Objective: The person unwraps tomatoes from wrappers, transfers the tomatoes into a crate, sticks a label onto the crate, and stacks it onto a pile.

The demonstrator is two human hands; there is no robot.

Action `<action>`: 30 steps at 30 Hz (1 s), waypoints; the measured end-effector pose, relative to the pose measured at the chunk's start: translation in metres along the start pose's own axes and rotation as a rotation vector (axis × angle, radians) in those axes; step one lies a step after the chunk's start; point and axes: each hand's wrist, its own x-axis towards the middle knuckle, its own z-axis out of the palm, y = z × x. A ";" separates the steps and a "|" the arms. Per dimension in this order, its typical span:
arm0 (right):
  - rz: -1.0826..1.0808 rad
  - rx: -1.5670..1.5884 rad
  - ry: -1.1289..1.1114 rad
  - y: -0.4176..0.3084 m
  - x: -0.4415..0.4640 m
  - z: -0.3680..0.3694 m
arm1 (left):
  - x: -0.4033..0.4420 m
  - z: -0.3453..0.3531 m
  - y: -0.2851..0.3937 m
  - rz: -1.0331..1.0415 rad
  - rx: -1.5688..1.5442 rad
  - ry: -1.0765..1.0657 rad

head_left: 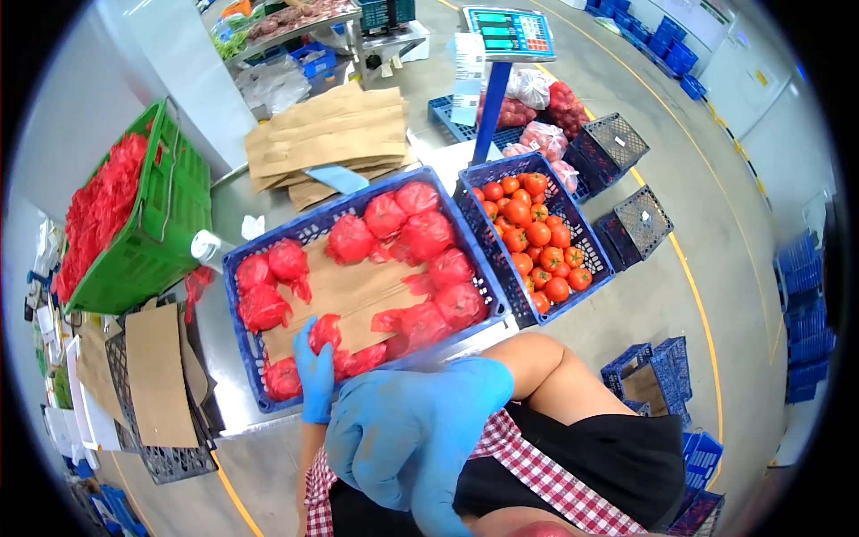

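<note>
My left hand (315, 371), in a blue glove, is at the near side of a blue crate (234, 313). Its fingers close around a knotted red plastic bag bundle (325, 333). More filled red bags (425, 234) line the crate's sides, with brown cardboard (353, 291) showing in the middle. What fills the bags is hard to make out through the plastic. My right hand (403, 438), also gloved in blue, is raised close to the camera in front of my body. Its fingers are curled inward, and whatever they may hold is hidden.
A crate of loose tomatoes (537, 234) stands right of the bags, beside a scale display (508, 34) on a post. Cardboard sheets (327, 134) lie behind. To the left is a green crate (170, 206) of red plastic bags. Dark crates (637, 224) stand on the floor.
</note>
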 end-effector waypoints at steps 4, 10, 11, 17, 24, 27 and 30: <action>-0.314 -0.305 -0.180 0.044 0.028 0.013 | 0.000 -0.012 0.032 0.228 0.343 -0.129; -0.120 0.126 -0.284 0.127 0.069 0.045 | -0.008 -0.103 0.044 0.197 0.015 0.234; -0.074 0.144 -0.297 0.138 0.075 0.054 | -0.007 -0.121 0.032 0.178 -0.166 0.390; 0.289 -0.069 -0.177 0.185 0.104 0.069 | -0.020 -0.329 -0.087 0.028 0.476 1.394; 0.926 -0.138 0.576 0.202 0.070 0.012 | -0.041 -0.461 -0.142 -1.093 0.493 1.347; 0.919 -0.338 0.705 0.189 0.038 -0.006 | -0.032 -0.464 -0.152 -1.205 0.423 1.355; 0.876 -0.282 0.902 0.169 0.004 -0.019 | -0.030 -0.459 -0.144 -1.202 0.369 1.396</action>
